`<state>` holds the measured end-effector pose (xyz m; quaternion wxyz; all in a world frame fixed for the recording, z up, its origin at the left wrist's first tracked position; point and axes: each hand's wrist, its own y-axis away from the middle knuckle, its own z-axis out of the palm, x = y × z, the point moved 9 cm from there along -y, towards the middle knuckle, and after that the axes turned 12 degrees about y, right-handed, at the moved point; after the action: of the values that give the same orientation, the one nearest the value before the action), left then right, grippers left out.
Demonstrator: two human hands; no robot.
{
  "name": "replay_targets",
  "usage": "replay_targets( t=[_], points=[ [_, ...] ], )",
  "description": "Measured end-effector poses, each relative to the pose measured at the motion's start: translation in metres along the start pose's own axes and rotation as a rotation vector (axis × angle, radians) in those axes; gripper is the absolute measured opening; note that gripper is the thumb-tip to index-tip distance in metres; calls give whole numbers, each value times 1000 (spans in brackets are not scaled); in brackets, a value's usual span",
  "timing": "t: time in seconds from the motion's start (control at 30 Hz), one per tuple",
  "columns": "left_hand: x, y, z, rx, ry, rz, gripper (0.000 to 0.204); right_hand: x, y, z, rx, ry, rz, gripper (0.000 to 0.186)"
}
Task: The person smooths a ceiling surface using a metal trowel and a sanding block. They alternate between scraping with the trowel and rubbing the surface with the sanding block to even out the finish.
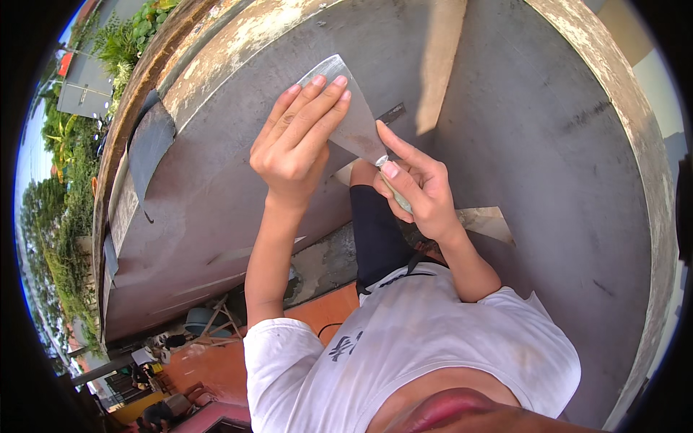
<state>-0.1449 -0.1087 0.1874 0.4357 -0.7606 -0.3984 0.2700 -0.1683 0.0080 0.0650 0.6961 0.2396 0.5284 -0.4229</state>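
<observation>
A putty knife [359, 124] with a wide metal blade and a pale handle is held up in front of my chest, its broad edge pointing up and left. My right hand [427, 193] grips it low, with the thumb on the handle near the blade's neck and the index finger stretched along the blade's side. My left hand [294, 144] lies over the blade's face, fingers straight and close together, fingertips near the broad edge. Its thumb is hidden. Behind the tool stands a dark grey wall [216, 195].
Another grey wall [577, 195] curves round on my right, with a weathered ledge [577, 36] along its top. A loose dark strip [153, 148] hangs at the left edge. Below left are an orange floor [216, 372], a wooden stand [220, 325] and a person [170, 411].
</observation>
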Motion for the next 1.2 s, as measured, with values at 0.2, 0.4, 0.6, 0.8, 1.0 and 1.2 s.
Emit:
replay_targets(
  t=[0.2, 0.4, 0.6, 0.8, 1.0, 1.2],
  points=[
    [0, -26, -7, 41, -5, 73, 26, -27, -10, -1, -33, -99, -47, 50],
    [3, -11, 1, -2, 21, 9, 26, -6, 0, -4, -10, -32, 5, 51],
    [4, -30, -3, 23, 71, 61, 28, -19, -1, -2, -3, -81, -55, 50],
    [1, -36, -7, 75, 101, 122, 32, -35, -7, 1, 2, -84, -91, 51],
    [2, -22, -2, 52, 96, 68, 34, -20, 1, 2, 25, -44, -91, 50],
    [-14, -57, -12, 151, 76, 183, 30, -51, -20, 19, 45, -25, -166, 51]
  ],
)
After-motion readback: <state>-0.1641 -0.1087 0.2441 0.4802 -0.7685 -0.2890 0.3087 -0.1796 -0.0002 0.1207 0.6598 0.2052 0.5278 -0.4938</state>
